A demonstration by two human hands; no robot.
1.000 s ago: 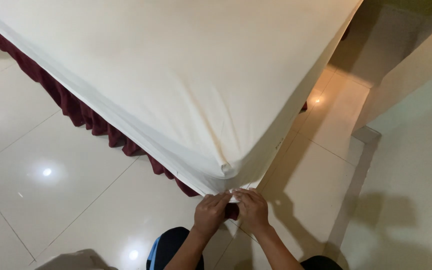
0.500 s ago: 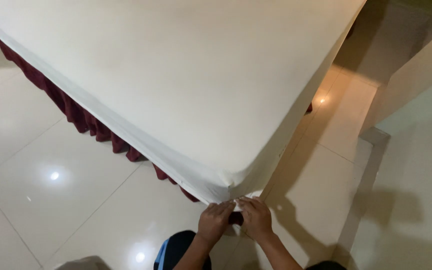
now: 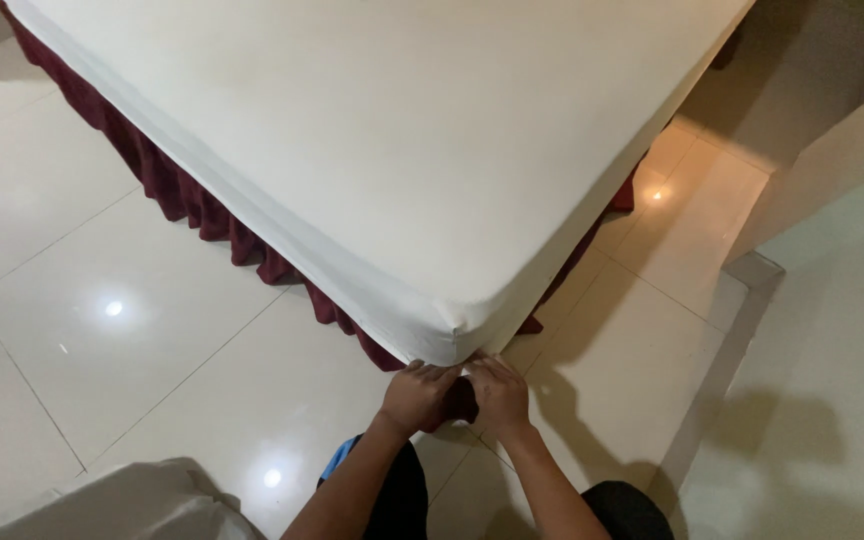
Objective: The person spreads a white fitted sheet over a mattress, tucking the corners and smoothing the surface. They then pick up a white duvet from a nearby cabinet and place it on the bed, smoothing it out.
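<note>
A mattress covered by a cream fitted sheet (image 3: 422,150) fills the upper part of the view, one corner pointing at me. Below it hangs a dark red pleated bed skirt (image 3: 187,200). My left hand (image 3: 418,396) and my right hand (image 3: 497,393) sit side by side under that corner, fingers curled against the lower edge of the sheet where it meets the skirt. Both hands press on the fabric; the fingertips are hidden under the corner.
Glossy white floor tiles (image 3: 102,330) surround the bed, with lamp glare spots. A pale wall and its base (image 3: 752,275) stand at the right. A heap of white cloth (image 3: 142,505) lies at the lower left. My dark trousers and a blue shoe (image 3: 337,462) show below.
The view has shifted so the bed corner and my hands sit slightly lower and nearer; the hands stay together at the sheet's corner, working its lower edge.
</note>
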